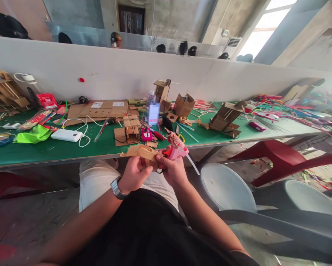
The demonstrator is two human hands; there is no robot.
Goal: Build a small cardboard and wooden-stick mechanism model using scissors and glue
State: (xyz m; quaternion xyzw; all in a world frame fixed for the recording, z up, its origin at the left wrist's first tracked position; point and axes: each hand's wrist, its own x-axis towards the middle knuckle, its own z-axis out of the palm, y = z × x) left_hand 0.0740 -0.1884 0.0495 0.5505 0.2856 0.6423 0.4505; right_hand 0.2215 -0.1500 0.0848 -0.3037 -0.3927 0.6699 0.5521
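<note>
A curved strip of tan cardboard (143,152) is held over my lap, just in front of the table edge. My left hand (135,171), with a watch on its wrist, pinches this strip from below. My right hand (173,168) is wrapped round a pink hot glue gun (178,147), and its thumb also presses on the strip's right end. A white glue stick (192,164) juts out of the gun's back. Beyond the hands, on the green table (107,146), stands a small cardboard structure (132,129) beside a pink tape measure (146,135).
A water bottle (152,111), yellow-handled scissors (180,137) and a cardboard model (227,119) stand or lie further back. To the left are a white power strip (67,135) and flat cardboard (99,109). Grey stools (226,184) stand to my right. A white partition (113,70) runs behind the table.
</note>
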